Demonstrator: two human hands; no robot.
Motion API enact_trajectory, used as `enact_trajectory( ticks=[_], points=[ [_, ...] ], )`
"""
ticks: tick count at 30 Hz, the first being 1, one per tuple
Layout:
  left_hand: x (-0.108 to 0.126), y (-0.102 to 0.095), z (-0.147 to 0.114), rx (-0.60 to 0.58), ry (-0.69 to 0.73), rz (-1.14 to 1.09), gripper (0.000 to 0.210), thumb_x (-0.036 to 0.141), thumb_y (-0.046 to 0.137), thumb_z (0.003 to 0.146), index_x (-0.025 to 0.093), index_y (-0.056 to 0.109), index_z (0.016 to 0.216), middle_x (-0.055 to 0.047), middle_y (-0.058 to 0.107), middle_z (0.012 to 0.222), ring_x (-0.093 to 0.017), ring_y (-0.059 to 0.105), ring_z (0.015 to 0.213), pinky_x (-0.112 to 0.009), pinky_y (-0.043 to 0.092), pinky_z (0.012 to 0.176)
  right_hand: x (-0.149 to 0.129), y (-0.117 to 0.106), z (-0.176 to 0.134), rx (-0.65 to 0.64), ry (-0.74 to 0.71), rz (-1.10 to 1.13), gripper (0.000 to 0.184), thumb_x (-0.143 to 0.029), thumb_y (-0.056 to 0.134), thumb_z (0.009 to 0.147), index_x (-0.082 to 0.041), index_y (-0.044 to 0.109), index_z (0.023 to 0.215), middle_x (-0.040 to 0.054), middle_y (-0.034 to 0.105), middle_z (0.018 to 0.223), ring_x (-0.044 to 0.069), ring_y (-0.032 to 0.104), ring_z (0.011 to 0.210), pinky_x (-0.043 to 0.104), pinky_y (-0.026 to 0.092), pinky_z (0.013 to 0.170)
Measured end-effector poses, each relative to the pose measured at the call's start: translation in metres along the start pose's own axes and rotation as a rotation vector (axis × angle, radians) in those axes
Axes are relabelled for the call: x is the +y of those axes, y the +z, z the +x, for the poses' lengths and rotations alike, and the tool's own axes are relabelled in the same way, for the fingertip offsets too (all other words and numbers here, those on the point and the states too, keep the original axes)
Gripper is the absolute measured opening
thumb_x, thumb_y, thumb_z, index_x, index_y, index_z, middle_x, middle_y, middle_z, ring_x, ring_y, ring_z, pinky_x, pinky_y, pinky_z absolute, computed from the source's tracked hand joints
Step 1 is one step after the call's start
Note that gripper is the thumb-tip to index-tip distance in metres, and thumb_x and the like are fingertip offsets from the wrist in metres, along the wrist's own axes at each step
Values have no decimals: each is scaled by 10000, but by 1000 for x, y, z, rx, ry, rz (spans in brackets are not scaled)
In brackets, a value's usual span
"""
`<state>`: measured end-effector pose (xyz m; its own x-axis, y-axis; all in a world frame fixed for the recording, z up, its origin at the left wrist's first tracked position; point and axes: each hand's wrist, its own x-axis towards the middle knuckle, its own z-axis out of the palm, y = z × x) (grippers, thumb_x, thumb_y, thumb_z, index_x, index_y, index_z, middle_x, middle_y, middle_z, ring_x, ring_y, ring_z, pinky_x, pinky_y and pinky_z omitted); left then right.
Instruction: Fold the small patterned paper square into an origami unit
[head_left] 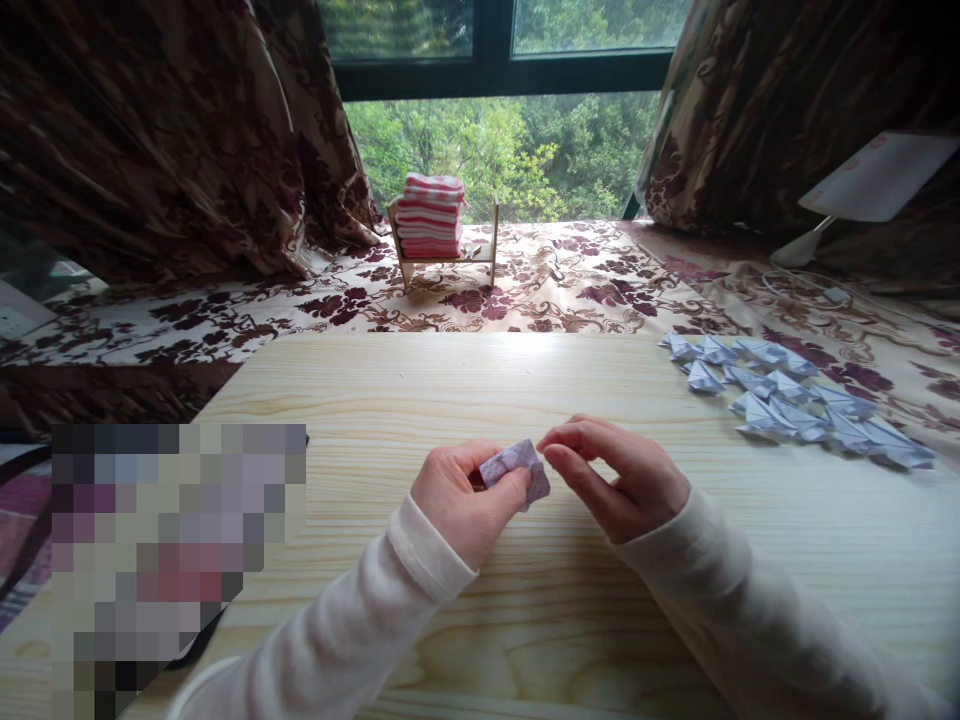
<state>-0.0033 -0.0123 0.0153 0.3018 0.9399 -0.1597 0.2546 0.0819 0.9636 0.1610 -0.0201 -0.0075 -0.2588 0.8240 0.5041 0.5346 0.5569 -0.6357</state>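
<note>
A small folded piece of pale purple patterned paper [537, 484] is pinched in my left hand [469, 495], with the thumb lying across its front. My right hand [619, 475] is just to the right of the paper, its thumb and forefinger curled and close together near the paper's upper right corner. A narrow gap seems to separate those fingertips from the paper, and I make out nothing between them. Both hands are above the light wooden table [360, 400].
Several folded paper pieces [780, 385] lie at the table's far right. A blurred-out object [180, 550] covers the left side. Behind the table, folded red-and-white cloths [430, 218] sit on a small wooden stand [409, 272]; a white lamp [877, 175] stands at right.
</note>
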Motion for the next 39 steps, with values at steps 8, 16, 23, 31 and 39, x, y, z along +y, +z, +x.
enact_trajectory(
  ticks=[8,16,23,31,39],
  points=[
    [2,0,-2,-30,-9,-35,234,303,592,714,121,563,569,33,390,504,-76,335,504,-221,258,458,-1,2,-1,-105,150,148,184,-279,521,850,-160,562,716,5,540,629,104,480,556,239,420,519],
    [-6,2,-3,-66,54,-14,180,244,548,710,123,569,578,23,429,516,-83,376,504,-219,280,456,-7,12,-7,-94,232,291,236,-309,469,854,-177,499,661,-27,451,567,98,416,529,239,355,502],
    [0,0,-2,-103,-22,-155,170,250,579,678,122,611,571,28,435,481,-79,363,484,-218,292,466,-7,7,-4,-88,240,273,334,-320,406,897,-189,447,593,-30,409,548,97,402,530,237,327,500],
    [-3,-2,3,-112,-53,-162,187,292,565,635,141,610,535,12,489,495,-115,441,534,-237,339,523,0,0,-2,-123,187,193,241,-283,445,887,-175,518,684,-16,481,583,103,440,541,238,385,513],
    [-1,-1,2,-20,-56,7,206,319,588,648,122,620,595,29,422,476,-88,360,477,-228,280,462,1,3,-1,-116,174,205,251,-303,458,882,-171,529,680,-8,492,591,108,446,554,251,389,522]
  ],
)
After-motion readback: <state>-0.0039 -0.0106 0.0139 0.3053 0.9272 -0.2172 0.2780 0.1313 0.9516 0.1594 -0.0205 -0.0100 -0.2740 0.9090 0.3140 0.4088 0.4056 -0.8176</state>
